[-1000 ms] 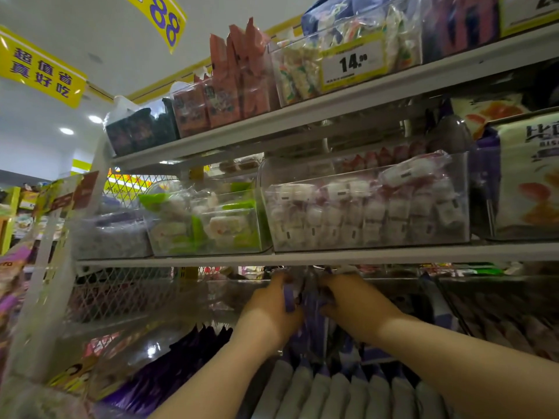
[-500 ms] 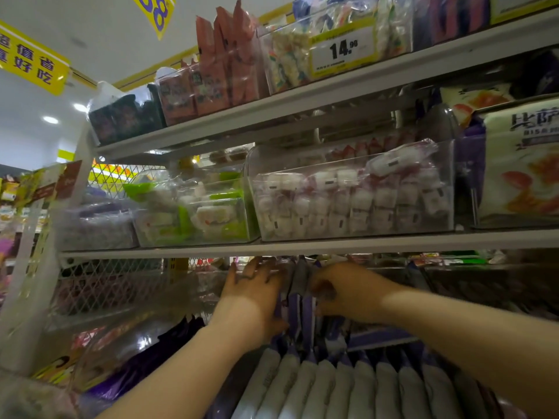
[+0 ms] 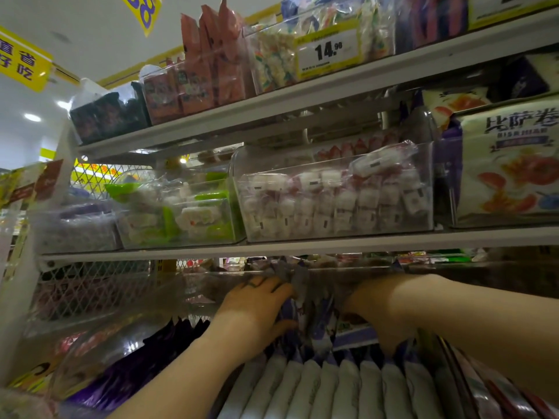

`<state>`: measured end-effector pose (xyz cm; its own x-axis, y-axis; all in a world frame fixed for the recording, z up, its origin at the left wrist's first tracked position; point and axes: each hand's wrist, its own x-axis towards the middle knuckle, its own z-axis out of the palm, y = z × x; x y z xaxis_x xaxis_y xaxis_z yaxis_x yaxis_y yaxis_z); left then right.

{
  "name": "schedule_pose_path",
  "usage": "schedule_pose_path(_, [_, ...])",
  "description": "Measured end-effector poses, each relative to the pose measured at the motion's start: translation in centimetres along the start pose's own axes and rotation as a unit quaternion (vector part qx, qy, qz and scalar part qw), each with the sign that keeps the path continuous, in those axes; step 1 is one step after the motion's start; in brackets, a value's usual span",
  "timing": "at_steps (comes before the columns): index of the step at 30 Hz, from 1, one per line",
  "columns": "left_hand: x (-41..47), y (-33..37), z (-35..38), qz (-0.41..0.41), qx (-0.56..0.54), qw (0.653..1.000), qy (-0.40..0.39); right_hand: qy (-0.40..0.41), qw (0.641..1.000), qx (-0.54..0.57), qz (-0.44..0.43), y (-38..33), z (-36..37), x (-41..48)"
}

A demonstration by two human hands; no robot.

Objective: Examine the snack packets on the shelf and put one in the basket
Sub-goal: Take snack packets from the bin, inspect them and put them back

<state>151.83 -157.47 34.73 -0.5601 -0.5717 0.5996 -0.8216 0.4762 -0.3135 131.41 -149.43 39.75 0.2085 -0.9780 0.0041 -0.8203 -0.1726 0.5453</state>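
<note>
Pinching purple packets just to its right, your left hand has fingers above, thumb below. Your right hand touches their other side; fingers hidden, grasp cannot be told

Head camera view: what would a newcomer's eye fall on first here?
First, the left hand and right hand meet on upright purple packets low in the centre, under the middle shelf. Next comes the yellow price tag reading 14.98 on the top shelf, then the clear bin of white and pink sweets just above the hands.
</note>
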Motion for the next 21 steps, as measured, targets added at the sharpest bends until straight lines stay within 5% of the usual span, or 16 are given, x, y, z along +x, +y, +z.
schedule_pose_path(9, [0.0, -0.4, -0.3, -0.016, -0.045, 0.998, -0.038, 0.167, 0.977, 0.134, -0.020, 1.1, 2.4, -0.5])
schedule_pose_path(14, [-0.4, -0.8, -0.4, -0.016, 0.017, 0.998, -0.056, 0.270, 0.950, 0.154, -0.004, 1.7, 2.8, -0.6])
schedule_pose_path(21, [-2.4, 0.7, -1.0, 0.067, 0.065, 0.988, 0.126, 0.382, 0.903, 0.196, -0.019, 0.9, 3.6, -3.3])
